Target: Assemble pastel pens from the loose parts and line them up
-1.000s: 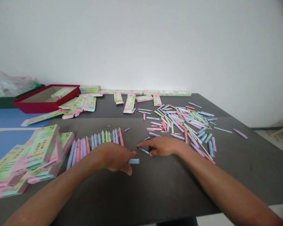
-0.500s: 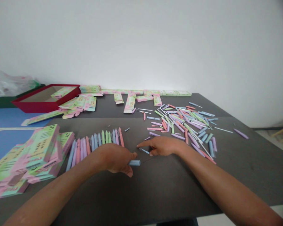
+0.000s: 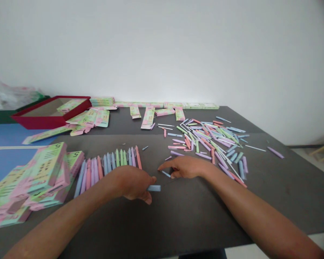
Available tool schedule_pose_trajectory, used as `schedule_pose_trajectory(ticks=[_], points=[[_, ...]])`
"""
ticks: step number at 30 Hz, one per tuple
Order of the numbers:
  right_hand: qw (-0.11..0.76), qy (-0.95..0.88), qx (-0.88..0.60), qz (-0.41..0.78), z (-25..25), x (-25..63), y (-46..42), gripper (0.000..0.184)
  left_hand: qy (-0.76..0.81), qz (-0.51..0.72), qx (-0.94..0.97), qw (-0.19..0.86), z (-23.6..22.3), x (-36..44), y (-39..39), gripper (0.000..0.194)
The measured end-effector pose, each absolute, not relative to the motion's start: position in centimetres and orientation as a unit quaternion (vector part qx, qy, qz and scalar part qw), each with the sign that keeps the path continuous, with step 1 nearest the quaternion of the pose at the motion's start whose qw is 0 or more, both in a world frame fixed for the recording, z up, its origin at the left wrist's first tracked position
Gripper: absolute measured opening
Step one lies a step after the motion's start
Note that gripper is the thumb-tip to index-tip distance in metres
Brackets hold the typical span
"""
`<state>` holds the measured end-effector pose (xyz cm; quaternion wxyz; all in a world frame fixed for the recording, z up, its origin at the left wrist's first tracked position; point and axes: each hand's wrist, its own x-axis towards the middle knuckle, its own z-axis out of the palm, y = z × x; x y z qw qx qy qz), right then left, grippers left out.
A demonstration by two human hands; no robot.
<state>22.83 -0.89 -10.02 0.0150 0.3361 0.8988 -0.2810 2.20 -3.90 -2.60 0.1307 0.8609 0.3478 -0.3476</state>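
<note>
My left hand (image 3: 135,183) is closed around a light blue pen barrel (image 3: 154,188), whose end sticks out to the right past the thumb. To its right, my right hand (image 3: 184,167) rests low over the table, index finger and thumb bent about a small slim blue pen part (image 3: 166,173). That part lies between the two fingertips; its far side is hidden. Behind my left wrist runs a row of pens (image 3: 108,163) in blue, purple, pink and green, partly covered by the forearm. A small blue piece (image 3: 145,148) lies beyond the row's right end.
A loose pile of pen barrels and white refills (image 3: 213,138) spreads at the right. Printed pen boxes (image 3: 40,172) are stacked at the left. Behind them stands a red tray (image 3: 43,120), and flattened cartons (image 3: 148,118) lie along the back. The dark table (image 3: 191,219) meets a white wall.
The right index fingertip has shifted slightly to the right, and the small blue part with it. My left hand holds the same barrel in nearly the same place.
</note>
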Motion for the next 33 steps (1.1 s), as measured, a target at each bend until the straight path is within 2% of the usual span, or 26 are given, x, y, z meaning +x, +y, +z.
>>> schedule_pose_trajectory(ticks=[7,11,15,21,27,30,33], points=[[-0.014,0.901,0.34,-0.268,-10.2,23.2,-1.4,0.05,0.351,-0.347,0.859,0.133,-2.2,2.4,-4.1,0.062],[-0.062,0.888,0.364,-0.274,-10.6,23.7,-2.0,0.051,0.352,-0.345,0.86,0.133,-2.2,2.4,-4.1,0.059],[-0.151,0.845,0.358,-0.366,-11.3,23.6,-2.7,0.049,0.351,-0.345,0.86,0.138,-1.9,2.5,-4.3,0.058],[-0.288,0.696,0.248,-0.609,-12.6,22.2,-3.0,0.046,0.354,-0.343,0.86,0.13,-1.7,2.8,-4.5,0.056],[-0.374,0.626,0.245,-0.639,-13.8,21.5,-2.3,0.047,0.348,-0.338,0.864,0.131,-2.1,2.7,-4.5,0.054],[-0.371,0.613,0.302,-0.629,-14.0,21.5,-2.2,0.041,0.344,-0.341,0.865,0.129,-2.2,2.7,-4.4,0.055],[-0.321,0.618,0.364,-0.618,-13.8,22.1,-2.1,0.026,0.346,-0.339,0.865,0.131,-2.2,2.7,-4.4,0.053]])
